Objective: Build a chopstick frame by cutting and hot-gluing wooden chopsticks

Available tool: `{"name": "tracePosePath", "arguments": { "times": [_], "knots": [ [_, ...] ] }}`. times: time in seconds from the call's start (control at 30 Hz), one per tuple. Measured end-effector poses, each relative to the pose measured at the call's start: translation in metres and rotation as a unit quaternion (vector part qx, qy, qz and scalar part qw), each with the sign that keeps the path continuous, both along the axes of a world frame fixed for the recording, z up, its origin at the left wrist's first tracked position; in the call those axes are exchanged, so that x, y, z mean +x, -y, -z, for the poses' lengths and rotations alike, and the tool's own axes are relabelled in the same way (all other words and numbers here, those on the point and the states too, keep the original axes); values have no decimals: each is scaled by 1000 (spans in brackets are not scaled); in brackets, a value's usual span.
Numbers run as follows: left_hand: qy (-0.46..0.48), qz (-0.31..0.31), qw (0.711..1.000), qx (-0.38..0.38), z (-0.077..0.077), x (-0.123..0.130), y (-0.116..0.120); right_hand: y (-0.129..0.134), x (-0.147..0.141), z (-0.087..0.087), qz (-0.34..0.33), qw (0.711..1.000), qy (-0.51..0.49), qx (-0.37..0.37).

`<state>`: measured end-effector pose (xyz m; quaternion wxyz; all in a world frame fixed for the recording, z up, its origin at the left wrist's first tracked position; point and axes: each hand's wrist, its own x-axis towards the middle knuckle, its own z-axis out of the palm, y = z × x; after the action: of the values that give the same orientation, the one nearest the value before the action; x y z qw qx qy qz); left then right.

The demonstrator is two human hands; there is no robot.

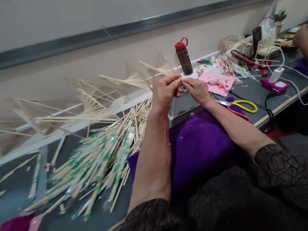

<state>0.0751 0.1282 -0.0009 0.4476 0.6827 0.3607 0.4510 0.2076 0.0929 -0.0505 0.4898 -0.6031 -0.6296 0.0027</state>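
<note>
My left hand (166, 90) and my right hand (197, 92) meet above the table with their fingertips pinched together. Between them is a small pale end of a wooden stick (181, 79); the fingers cover most of it. Thin sticks rise behind the fingers, and others run down to a joint (171, 118) on the table, seemingly parts of one stick frame. Under my forearms lies a purple cloth (199, 138). Scissors (244, 106) with yellow and red handles rest beside my right forearm. A pink glue gun (220, 84) lies on a pink sheet (225, 91) beyond my right hand.
Wrapped chopsticks (103, 154) are heaped left of my left arm. Twisted stick frames (96, 110) line the wall. A brown bottle (185, 61) with a red lid stands behind my hands. Rightward are a magenta power box (275, 86), white cables and another person's hand (302, 38).
</note>
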Motion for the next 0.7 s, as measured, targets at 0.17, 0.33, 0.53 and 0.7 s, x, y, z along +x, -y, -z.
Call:
{"name": "tracePosePath", "arguments": {
  "times": [0.17,0.33,0.53,0.7],
  "knots": [
    [-4,14,1000,9,0,-1,-1,0,2,2,-10,1000,-13,5],
    [-22,15,1000,15,-1,-2,-1,-3,3,4,-21,999,-28,8],
    [-23,15,1000,9,-5,-3,3,0,1,1,-23,1000,-10,1],
    [-21,18,1000,0,-10,-4,8,3,0,-2,-31,1000,0,-4]
  ]
}}
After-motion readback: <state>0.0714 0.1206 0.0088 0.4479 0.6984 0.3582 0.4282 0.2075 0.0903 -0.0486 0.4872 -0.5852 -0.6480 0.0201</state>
